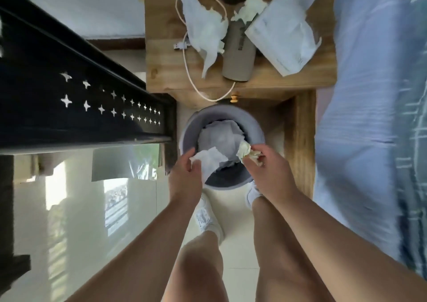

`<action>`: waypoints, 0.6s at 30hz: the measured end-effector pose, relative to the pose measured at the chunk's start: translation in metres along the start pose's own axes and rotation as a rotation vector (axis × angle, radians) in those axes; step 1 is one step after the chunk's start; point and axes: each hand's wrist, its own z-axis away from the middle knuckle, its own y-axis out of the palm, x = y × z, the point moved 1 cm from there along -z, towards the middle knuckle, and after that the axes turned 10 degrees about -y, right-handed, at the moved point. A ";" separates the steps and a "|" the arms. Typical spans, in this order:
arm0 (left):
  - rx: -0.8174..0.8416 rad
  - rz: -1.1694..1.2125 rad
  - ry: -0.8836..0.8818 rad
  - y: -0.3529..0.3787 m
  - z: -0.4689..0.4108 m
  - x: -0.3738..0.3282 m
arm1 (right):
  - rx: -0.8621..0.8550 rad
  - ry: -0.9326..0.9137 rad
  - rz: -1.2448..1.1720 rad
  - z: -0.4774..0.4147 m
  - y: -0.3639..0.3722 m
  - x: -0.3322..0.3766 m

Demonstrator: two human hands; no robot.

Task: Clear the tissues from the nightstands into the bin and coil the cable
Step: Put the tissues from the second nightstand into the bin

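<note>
Low in the frame's centre, both hands hang over the round grey plastic bin (191, 126) on the pale tiled floor (240, 232). The left hand (184, 174) pinches a flat white tissue (211, 160); the right hand (268, 172) grips a crumpled pale-yellow tissue (245, 151). Both are above the bin's mouth, so letting go straight down should land them on the white paper already inside; release well within the rim. Beyond, at the top of the frame, the wooden bench (161, 54) carries more white tissues (203, 28), a beige cylinder (240, 54) and the looped cream cable (191, 77), overhanging its front edge. Room is tight between the black frame (80, 107) and the blue bed (369, 93).
</note>
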 end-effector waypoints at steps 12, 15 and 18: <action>0.147 -0.021 0.029 -0.008 -0.001 -0.019 | 0.060 -0.041 0.066 -0.011 -0.026 0.029; 0.092 0.015 0.123 -0.018 0.006 -0.058 | 0.026 -0.094 0.035 -0.027 -0.062 0.065; 0.064 0.093 0.184 -0.027 0.009 -0.109 | -0.058 -0.159 -0.030 -0.048 -0.097 0.101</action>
